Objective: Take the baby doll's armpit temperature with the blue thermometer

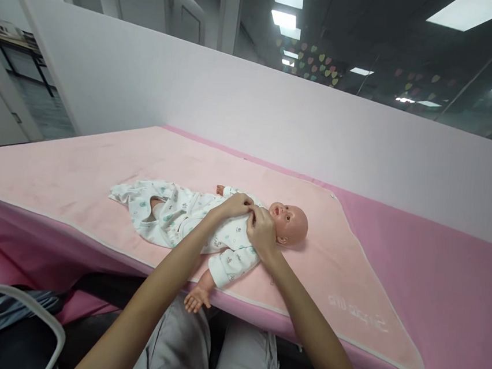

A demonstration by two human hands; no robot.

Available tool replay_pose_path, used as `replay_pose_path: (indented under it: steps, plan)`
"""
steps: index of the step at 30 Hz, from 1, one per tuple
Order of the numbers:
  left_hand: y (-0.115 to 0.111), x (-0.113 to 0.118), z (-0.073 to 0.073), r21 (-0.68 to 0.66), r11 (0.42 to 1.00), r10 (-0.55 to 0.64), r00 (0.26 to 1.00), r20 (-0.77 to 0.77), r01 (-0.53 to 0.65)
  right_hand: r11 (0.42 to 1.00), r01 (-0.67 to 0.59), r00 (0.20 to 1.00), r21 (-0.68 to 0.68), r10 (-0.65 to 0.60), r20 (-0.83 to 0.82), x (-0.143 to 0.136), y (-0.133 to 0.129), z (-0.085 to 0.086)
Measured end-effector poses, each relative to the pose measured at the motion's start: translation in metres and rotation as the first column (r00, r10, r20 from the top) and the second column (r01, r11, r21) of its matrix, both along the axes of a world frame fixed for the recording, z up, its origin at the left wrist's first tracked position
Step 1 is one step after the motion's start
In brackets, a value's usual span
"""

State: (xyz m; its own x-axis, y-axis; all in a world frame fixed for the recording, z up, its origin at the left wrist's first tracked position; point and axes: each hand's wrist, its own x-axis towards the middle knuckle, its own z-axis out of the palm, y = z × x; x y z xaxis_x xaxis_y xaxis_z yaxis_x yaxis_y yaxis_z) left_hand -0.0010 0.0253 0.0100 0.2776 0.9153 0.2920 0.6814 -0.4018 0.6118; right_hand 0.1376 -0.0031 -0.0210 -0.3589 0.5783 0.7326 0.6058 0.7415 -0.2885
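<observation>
Grey trousers sit bottom centre. Mid-frame, the doll lies on a pink mat, one hand overhanging the near edge. My left hand and right hand meet at its printed outfit's neckline, grip narrow; whether cloth is pinched, I cannot tell. Tugging towards me could drag it off. Beyond stands a white wall.

Doll on mat, wall bhd.

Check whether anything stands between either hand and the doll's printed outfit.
Nothing visible does: the left hand and right hand are both at the upper front of the outfit, near the doll's head.
</observation>
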Motion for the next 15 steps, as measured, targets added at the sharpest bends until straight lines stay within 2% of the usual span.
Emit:
replay_pose_path:
  steps: [4,9,15]
  plan:
    - [-0.003,-0.008,-0.006,-0.085,0.990,-0.095,0.975,0.200,0.114,0.998,-0.008,0.995,0.069,0.014,-0.097,-0.002,0.002,-0.017]
    - [-0.013,-0.008,-0.003,-0.144,0.968,-0.155,0.942,0.299,0.205,0.996,0.006,0.982,0.084,0.010,-0.191,0.000,0.001,-0.024]
    - [-0.014,-0.008,-0.005,-0.116,0.981,-0.111,0.945,0.307,0.153,0.995,0.004,0.968,0.098,0.021,-0.252,-0.002,0.003,-0.025]
